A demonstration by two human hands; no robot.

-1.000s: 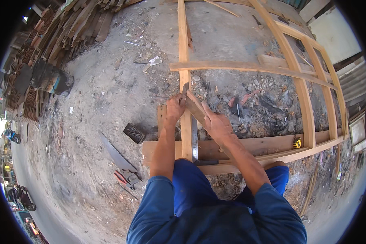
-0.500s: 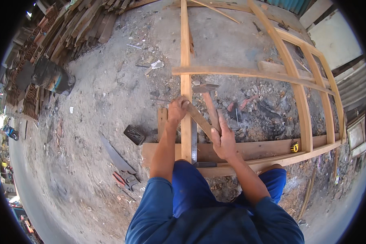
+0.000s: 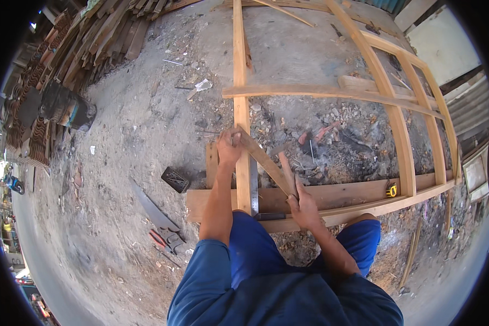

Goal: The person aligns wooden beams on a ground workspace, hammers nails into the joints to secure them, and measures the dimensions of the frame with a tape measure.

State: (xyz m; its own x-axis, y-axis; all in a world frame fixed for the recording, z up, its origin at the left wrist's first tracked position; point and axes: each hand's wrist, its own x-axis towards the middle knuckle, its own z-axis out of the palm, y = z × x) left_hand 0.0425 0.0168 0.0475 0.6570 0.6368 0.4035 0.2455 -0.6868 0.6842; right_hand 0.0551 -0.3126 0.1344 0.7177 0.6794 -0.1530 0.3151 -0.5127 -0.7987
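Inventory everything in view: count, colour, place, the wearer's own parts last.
Hammer: 1, brown handle, centre.
Wooden strip: 1, brown, centre.
Frame beams: several, pale, centre to right.
Plank: 1, brown, lower centre.
Steel square: 1, silver and black, along a beam.
Tape measure: 1, yellow and black, lower right.
Handsaw: 1, grey blade, left ground.
Pliers: 1, red handles, beside saw.
Open box: 1, black, near saw.
Container: 1, dark, upper left.
Old timber: pile, brown, upper left.
Wavy tiles: stacked, brown, far left.
Rubble: many, grey, centre.
Sleeves: 2, blue, bottom.
Left hand: 1, bare, at strip's upper end.
Right hand: 1, bare, around hammer handle.
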